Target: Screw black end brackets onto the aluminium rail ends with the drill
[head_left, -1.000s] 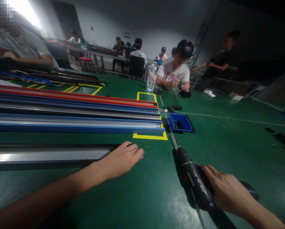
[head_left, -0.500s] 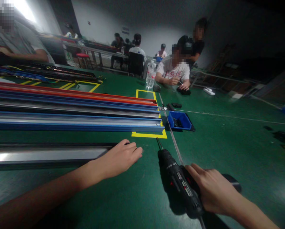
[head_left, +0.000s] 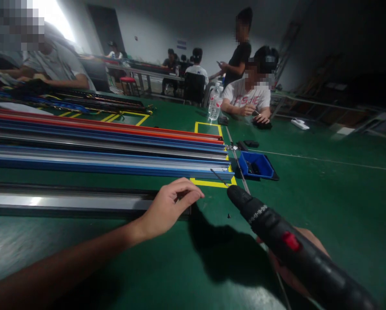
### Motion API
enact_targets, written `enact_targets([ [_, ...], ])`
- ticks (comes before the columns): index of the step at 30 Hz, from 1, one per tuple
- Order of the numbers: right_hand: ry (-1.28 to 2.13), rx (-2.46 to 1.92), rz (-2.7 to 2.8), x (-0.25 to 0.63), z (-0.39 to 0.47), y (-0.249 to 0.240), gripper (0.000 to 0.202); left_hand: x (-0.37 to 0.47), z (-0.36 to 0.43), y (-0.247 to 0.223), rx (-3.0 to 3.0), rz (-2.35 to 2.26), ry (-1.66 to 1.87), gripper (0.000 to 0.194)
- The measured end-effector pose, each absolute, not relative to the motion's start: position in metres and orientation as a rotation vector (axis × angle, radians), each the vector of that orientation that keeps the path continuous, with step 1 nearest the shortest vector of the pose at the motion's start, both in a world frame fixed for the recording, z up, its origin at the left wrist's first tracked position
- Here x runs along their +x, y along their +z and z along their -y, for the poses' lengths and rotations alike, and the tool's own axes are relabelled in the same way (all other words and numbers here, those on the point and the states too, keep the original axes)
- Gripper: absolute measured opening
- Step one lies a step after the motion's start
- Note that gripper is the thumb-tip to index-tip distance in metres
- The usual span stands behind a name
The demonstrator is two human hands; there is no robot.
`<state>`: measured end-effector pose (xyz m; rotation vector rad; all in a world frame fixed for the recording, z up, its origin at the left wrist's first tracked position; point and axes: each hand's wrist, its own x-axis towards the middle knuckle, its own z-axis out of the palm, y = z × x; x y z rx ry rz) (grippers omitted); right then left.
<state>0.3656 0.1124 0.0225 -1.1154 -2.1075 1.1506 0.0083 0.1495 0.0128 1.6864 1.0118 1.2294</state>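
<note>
My right hand (head_left: 304,254) is wrapped round a black cordless drill (head_left: 276,234) with a red button on its side. The drill is raised, its long thin bit (head_left: 219,177) pointing up and left towards the ends of the blue rails. My left hand (head_left: 171,202) rests at the near end of a silver-and-black metal rail (head_left: 83,201). Its fingers are bent, with thumb and forefinger close together; what they hold, if anything, is hidden. A small dark piece that looks like a screw (head_left: 229,215) lies on the green table between my hands.
Blue, black and orange rails (head_left: 115,157) lie side by side beyond my left hand, ending at yellow tape (head_left: 212,183). A blue bin (head_left: 257,165) with dark parts stands right of them. Water bottles (head_left: 214,103) and a seated co-worker (head_left: 249,97) are farther back.
My right hand has grasped the drill and lifted it off the table, turning its bit leftward. My left hand's thumb and forefinger have come together at the rail end. The view has shifted slightly.
</note>
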Motion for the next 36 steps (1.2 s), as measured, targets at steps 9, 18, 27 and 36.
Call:
enact_targets([
  [9, 2.213, -0.4, 0.967, 0.302, -0.131, 0.0, 0.035, 0.01, -0.149, 0.007, 0.964, -0.946, 1.507, 0.018],
  [18, 2.386, -0.284, 0.689, 0.307, -0.145, -0.05, 0.035, 0.001, -0.161, -0.003, 0.927, -1.017, 1.489, 0.016],
  [27, 2.502, -0.261, 0.6, 0.308, -0.14, -0.057, 0.033, 0.0, -0.163, 0.0, 0.846, -1.036, 1.468, 0.027],
  [36, 2.535, -0.289, 0.582, 0.31, -0.138, -0.061, 0.03, -0.003, -0.162, 0.001, 0.769, -1.038, 1.366, 0.04],
])
